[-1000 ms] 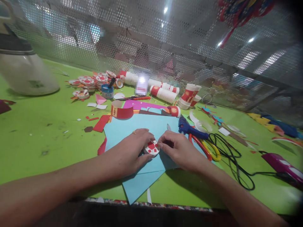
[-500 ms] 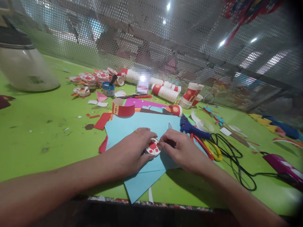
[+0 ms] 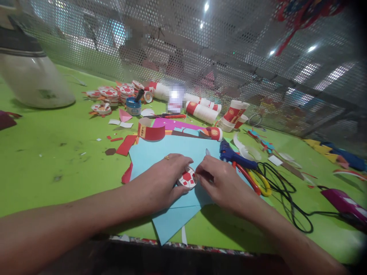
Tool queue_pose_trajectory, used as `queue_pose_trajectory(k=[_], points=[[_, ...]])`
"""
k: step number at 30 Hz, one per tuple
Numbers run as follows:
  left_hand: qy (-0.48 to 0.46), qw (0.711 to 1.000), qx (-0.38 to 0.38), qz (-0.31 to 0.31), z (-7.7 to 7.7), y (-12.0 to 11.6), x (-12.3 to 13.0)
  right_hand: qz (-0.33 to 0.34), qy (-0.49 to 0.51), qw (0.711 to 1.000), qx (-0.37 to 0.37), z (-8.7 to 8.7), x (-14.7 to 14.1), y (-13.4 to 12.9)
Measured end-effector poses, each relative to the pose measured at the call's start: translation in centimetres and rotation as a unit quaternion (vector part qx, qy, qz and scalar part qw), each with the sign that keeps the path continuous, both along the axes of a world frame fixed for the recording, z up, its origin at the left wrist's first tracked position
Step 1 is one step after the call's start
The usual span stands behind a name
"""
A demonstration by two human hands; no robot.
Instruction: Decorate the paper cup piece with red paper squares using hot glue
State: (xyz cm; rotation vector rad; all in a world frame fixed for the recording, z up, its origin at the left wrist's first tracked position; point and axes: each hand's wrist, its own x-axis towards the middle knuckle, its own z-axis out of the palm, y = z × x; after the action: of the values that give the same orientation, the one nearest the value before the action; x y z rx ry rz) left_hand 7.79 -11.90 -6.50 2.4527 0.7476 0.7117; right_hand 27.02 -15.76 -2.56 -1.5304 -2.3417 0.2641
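A small round white paper disc [image 3: 187, 178] with red paper pieces on its face rests over light blue paper [image 3: 155, 154]. Its rim is held by my left hand [image 3: 168, 179], thumb at the near side and fingers at the far side. My right hand [image 3: 220, 179] is at the disc's right edge, thumb and forefinger drawn together by a red piece there. Whether anything is between those fingertips I cannot make out. A red paper ring [image 3: 151, 131] stands at the back of the blue paper.
Right of my hands lie a blue glue gun [image 3: 236, 156], scissors with red and yellow handles [image 3: 259, 183] and a looping black cable [image 3: 289, 208]. Behind are a blue jar [image 3: 133, 107], stacked paper cups [image 3: 202, 112] and decorated discs [image 3: 107, 93]. A perforated metal screen [image 3: 177, 49] backs the table.
The view has shifted slightly, moving everything a little to the right. My right fingertips have eased slightly away from the disc's face. My left hand still holds the disc.
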Motion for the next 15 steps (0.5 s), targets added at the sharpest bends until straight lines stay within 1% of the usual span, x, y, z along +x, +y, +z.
queue_pose_trajectory(k=[9, 15], points=[[0.005, 1.0, -0.002, 0.008, 0.25, -0.11, 0.02, -0.007, -0.014, 1.0, 0.017, 0.05, -0.2, -0.17], [0.014, 1.0, -0.019, 0.006, 0.54, -0.14, 0.09, -0.003, -0.011, 1.0, 0.0, 0.04, -0.25, -0.14]])
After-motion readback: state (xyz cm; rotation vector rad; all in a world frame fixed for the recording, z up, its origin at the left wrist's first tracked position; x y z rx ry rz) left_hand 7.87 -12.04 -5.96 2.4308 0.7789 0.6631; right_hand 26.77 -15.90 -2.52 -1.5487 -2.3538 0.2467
